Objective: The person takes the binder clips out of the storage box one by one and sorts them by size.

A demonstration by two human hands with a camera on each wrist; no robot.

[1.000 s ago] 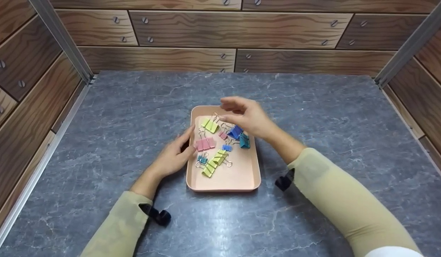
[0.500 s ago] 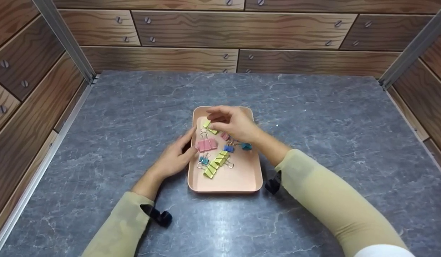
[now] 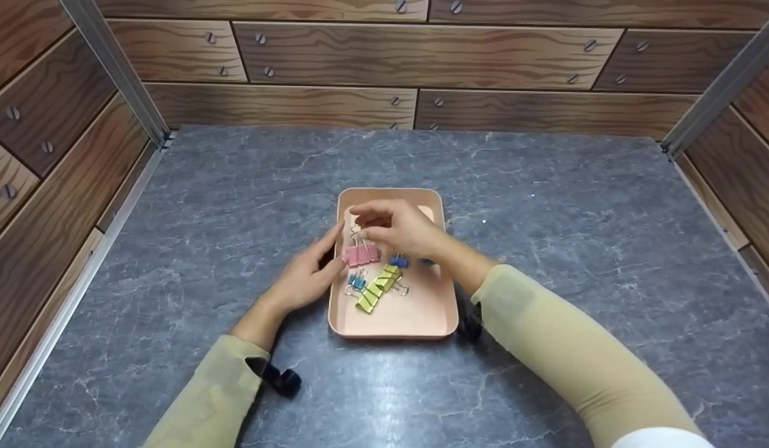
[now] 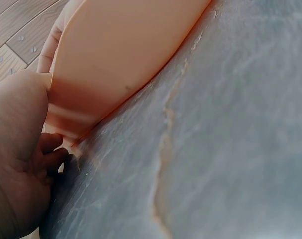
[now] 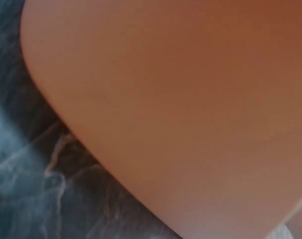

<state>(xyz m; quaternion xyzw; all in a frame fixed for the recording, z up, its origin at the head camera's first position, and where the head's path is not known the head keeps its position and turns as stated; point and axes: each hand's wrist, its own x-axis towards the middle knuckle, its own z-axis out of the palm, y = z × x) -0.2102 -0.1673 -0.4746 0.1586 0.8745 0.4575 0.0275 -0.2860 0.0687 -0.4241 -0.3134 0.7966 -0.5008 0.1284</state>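
A peach tray point(image 3: 422, 320) lies on the table with several coloured binder clips in it. My left hand point(image 3: 307, 274) grips its left side, thumb at the rim; the left wrist view shows curled fingers point(image 4: 53, 149) low by the wall. Over the tray's upper half, my right hand point(image 3: 406, 227) reaches down with bent fingers, thumb close to the handles of a large pink clip point(image 3: 362, 255). Its hold is hidden; I cannot tell whether it pinches a clip. Below lie a blue clip point(image 3: 399, 261), a small teal clip point(image 3: 356, 281) and two yellow-green clips point(image 3: 387, 277).
The grey marbled table point(image 3: 546, 249) surrounds the tray. Wood-patterned panels point(image 3: 422, 56) stand behind and at both sides, with metal posts point(image 3: 114, 68) at the corners. The tray's outer wall point(image 5: 155, 99) fills most of the right wrist view.
My right hand has moved left and toward me, from over the blue clips to the upper left of the tray, covering the upper yellow-green clip. The left hand stays at the tray's side.
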